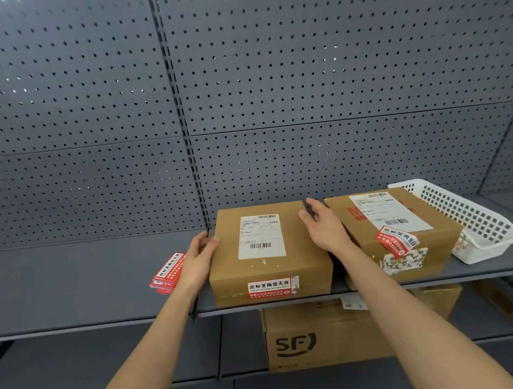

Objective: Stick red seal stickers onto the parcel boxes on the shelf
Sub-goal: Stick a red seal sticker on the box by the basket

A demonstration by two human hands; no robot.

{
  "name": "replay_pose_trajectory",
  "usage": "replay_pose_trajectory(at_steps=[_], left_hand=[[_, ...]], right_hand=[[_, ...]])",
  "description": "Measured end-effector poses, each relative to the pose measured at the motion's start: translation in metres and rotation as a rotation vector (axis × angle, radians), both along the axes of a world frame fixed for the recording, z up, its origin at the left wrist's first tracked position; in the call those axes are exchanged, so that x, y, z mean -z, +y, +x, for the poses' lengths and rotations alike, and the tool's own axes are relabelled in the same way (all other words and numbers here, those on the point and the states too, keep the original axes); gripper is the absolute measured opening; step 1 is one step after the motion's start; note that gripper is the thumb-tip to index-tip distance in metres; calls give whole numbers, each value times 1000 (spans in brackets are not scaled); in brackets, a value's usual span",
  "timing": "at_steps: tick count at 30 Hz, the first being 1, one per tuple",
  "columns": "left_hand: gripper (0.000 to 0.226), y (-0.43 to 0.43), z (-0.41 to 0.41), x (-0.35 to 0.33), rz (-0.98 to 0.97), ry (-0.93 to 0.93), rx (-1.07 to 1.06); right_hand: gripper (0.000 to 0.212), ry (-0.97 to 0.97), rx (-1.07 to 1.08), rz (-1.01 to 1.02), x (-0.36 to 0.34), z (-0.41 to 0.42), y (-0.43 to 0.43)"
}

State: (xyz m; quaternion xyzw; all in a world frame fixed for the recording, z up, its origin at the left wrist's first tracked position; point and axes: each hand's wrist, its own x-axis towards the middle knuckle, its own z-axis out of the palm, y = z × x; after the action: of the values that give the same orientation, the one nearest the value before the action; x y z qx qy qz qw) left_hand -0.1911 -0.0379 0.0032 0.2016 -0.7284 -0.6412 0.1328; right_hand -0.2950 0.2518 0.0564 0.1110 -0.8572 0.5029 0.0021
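Two brown parcel boxes stand side by side on the grey shelf [76, 278]. The left parcel box [267, 270] has a white shipping label on top and a red seal sticker [269, 288] across its front top edge. My left hand [199, 255] grips its left side and my right hand [324, 226] rests on its right side, in the gap between the boxes. The right parcel box [398, 247] carries a red seal sticker [397, 239] near its front corner. A stack of red seal stickers [167, 271] lies on the shelf left of my left hand.
A white plastic basket [470, 214] sits at the right end of the shelf against the right box. A grey pegboard wall [245, 92] rises behind. On the lower shelf stands a large SF carton [320, 338], with more cartons at the far right.
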Motion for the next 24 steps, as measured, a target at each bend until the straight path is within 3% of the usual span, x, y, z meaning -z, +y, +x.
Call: replay_pose_trajectory(at_steps=[2,7,9,13,16,24], left_hand=[[66,-2,0,-1,-9,37,-88],[25,34,5,-46,-256,257,-129],[19,66,6,-64,-379,294,-37],[26,142,8,-81,-646,277,258],[33,184,-2,-77,-741,264,440],[36,221,-30,-64,-860,154,450]], right_hand=[[53,70,-30,-60,-21,12,13],[28,269,-20,-186,-71,23,92],[27,291,15,-87,-77,15,132],[31,215,154,316,-58,-9,202],[40,159,80,570,-32,-19,215],[43,234,50,684,-16,-20,174]])
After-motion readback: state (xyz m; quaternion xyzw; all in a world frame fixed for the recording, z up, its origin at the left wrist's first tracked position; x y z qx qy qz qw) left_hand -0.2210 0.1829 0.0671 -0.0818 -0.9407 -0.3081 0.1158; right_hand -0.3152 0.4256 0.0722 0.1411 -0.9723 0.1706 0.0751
